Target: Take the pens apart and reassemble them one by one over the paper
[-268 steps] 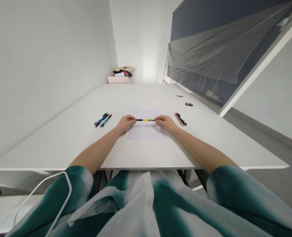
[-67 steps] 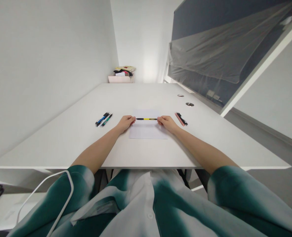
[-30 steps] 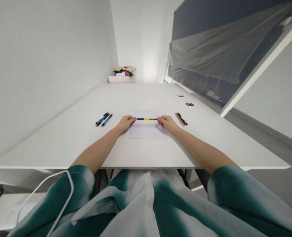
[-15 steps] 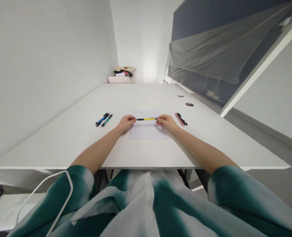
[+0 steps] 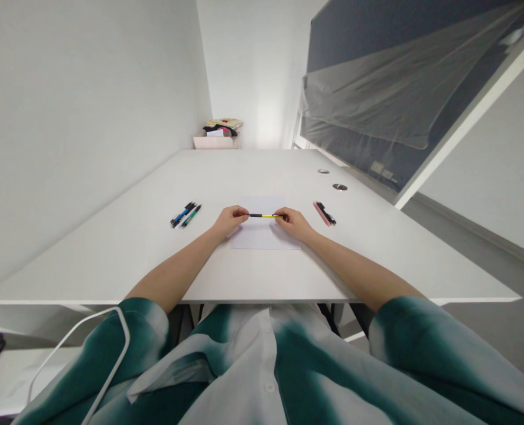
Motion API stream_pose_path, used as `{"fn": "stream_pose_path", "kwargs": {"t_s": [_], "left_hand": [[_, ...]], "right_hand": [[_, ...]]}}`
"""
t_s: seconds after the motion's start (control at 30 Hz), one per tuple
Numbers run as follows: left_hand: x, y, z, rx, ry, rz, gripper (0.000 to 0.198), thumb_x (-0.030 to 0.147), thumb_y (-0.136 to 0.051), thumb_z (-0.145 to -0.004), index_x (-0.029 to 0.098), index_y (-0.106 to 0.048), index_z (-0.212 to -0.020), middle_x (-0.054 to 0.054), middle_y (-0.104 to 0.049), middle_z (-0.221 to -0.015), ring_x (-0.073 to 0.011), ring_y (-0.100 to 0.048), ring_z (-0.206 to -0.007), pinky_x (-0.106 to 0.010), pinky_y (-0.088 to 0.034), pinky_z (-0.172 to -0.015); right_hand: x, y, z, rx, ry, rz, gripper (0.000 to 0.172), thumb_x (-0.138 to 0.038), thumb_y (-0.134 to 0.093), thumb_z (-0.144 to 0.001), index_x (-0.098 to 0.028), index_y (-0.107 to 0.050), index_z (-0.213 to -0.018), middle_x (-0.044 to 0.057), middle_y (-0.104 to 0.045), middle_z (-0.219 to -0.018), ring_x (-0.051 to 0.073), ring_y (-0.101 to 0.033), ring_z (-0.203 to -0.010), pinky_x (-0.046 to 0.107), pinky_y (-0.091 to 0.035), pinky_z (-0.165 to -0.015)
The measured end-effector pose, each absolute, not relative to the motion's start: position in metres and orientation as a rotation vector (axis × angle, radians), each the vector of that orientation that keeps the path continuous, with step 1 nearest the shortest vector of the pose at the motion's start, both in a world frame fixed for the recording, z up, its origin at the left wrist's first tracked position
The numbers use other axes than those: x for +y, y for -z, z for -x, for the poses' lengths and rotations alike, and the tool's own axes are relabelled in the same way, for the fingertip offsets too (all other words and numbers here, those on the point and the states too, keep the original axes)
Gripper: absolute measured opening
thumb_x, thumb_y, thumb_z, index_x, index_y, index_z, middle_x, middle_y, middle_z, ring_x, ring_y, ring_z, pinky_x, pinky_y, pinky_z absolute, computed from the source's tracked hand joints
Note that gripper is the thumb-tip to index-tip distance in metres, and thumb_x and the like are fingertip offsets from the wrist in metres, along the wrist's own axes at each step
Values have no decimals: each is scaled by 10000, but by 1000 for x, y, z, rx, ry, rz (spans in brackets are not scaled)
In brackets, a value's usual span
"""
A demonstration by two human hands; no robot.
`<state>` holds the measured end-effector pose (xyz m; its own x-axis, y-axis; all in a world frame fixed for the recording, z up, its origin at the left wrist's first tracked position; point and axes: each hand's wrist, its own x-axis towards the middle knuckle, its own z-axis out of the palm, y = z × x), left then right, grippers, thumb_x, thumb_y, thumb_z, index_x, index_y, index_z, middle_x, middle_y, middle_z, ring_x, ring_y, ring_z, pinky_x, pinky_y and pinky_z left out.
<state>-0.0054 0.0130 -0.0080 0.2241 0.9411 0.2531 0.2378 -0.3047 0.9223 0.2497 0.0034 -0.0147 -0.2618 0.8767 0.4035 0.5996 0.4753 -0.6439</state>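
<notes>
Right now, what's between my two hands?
A yellow-and-black pen spans the gap, left hand and right hand each pinching an end, above the paper sheet; the head view shows it.

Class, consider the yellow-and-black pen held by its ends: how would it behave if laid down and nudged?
The yellow-and-black pen spans straight between the left hand and right hand, so it is probably stiff. Its slim barrel would likely roll on the smooth table. A pinch at each end carries it, suggesting little weight.

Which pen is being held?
The yellow pen, held by its ends between left hand and right hand. The blue pen, green pen, pink pen and black pen lie on the table.
</notes>
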Motion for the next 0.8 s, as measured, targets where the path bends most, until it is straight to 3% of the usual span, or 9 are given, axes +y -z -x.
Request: {"fn": "stream_pose_path", "kwargs": {"t_s": [0.3, 0.53, 0.8], "left_hand": [[6, 2, -2, 1198, -1036, -2033, 153, 293, -572, -834, 168, -623, -907, -45, -666, -876, -171, -592, -808, -326, -477, -764], [-4, -1, -5, 1222, -946, -2397, 205, 312, -392, -951, 187, -551, -914, -57, -614, -880, -191, -550, -831, -357, -460, -812], [-7, -3, -8, 1197, -886, -2646, 303, 347, -269, -1002, 211, -502, -864, -77, -574, -853, -219, -532, -836, -379, -445, -825]], "right_hand": [[-10, 3, -240, -2262, -254, 1270, 326, -173, -402, -923, -143, -664, -1114, 107, -715, -1056, 205, -631, -951, 281, -427, -831], [-17, -5, -238, -2374, -155, 1478, 428, -331, -295, -1027, -172, -690, -978, 80, -728, -878, 195, -641, -822, 259, -355, -690], [-21, -11, -235, -2412, -139, 1531, 563, -395, -222, -1048, -168, -702, -860, 89, -725, -795, 190, -627, -742, 270, -303, -642]]}}
